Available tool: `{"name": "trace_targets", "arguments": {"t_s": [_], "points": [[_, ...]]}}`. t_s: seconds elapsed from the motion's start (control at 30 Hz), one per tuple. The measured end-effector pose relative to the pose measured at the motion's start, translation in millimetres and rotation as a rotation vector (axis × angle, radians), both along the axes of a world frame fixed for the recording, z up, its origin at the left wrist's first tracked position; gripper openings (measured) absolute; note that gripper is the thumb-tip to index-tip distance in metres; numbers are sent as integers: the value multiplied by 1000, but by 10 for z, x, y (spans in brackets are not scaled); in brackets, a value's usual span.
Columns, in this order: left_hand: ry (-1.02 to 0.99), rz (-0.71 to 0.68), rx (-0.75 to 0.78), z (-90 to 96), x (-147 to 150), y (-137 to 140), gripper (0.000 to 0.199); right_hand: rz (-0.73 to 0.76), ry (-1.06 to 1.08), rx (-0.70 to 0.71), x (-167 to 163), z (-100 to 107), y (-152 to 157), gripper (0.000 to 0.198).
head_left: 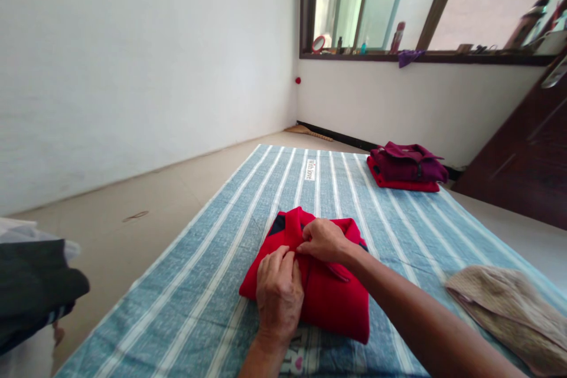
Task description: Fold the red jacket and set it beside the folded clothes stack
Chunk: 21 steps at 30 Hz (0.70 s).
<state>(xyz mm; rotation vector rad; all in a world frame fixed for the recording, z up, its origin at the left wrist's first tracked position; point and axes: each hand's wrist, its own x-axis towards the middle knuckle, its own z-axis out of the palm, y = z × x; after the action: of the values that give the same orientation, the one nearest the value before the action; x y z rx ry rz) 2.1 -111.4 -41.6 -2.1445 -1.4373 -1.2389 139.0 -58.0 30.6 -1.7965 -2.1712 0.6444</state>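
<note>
The left hand [280, 289] lies half curled, back upward, on the front of a folded red garment [336, 307]; its fingertips are bent out of sight, so I cannot tell whether they grip the fabric. The right hand [325, 240] is curled more tightly just below the collar, fingertips against the cloth, but a pinch cannot be made out there. The right forearm hides part of the garment's right side.

The garment sits on a blue-and-white striped cover [177, 283], near the wearer. Lettering beside a pink heart shows below it, partly hidden; a "with love" patch [310, 169] farther off is readable.

At the right, a beige cloth [514, 301] is cut off by the frame. A folded maroon garment [407, 162] rests on a red folded piece [411, 186], covering most of it. At the left edge, dark clothing [39, 277] with white fabric is cut off too. Small items on the window sill [469, 59] are blurred, and a dark door [522, 142] leaves the frame at right.
</note>
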Motion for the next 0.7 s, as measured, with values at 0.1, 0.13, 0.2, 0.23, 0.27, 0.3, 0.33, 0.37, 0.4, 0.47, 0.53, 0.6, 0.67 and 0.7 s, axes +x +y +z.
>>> {"name": "trace_targets", "arguments": {"t_s": [0.1, 0.13, 0.2, 0.23, 0.27, 0.3, 0.33, 0.37, 0.4, 0.47, 0.53, 0.6, 0.67, 0.7], "points": [[0, -13, 21, 1, -10, 3, 19, 41, 53, 46, 50, 31, -22, 24], [-4, -20, 24, 3, -15, 3, 19, 48, 87, 62, 81, 54, -28, 24], [-17, -35, 21, 9, -25, 3, 18, 36, 155, 96, 167, 110, -36, 25], [-23, -41, 19, 15, -31, 3, 18, 14, 184, 113, 222, 139, -39, 26], [-29, -45, 18, 23, -35, 2, 18, -14, 209, 126, 284, 165, -44, 26], [-33, -48, 21, 32, -38, 2, 17, -45, 231, 136, 352, 187, -51, 26], [-36, -51, 27, 44, -39, 0, 17, -77, 252, 142, 422, 203, -62, 26], [-37, -56, 34, 58, -39, -2, 17, -104, 271, 150, 492, 212, -79, 25], [-38, -63, 40, 72, -36, -5, 17, -126, 290, 156, 560, 211, -101, 24], [-38, -80, 45, 100, -28, -16, 17, -164, 326, 157, 678, 185, -161, 22], [-36, -101, 45, 121, -15, -35, 17, -196, 380, 144, 767, 130, -235, 22], [-39, -122, 45, 131, 0, -62, 17, -227, 451, 137, 823, 57, -317, 24], [-45, -138, 42, 130, 13, -96, 17, -271, 515, 165, 855, -21, -400, 26], [-49, -144, 39, 126, 16, -114, 17, -299, 543, 187, 865, -59, -443, 27]]}}
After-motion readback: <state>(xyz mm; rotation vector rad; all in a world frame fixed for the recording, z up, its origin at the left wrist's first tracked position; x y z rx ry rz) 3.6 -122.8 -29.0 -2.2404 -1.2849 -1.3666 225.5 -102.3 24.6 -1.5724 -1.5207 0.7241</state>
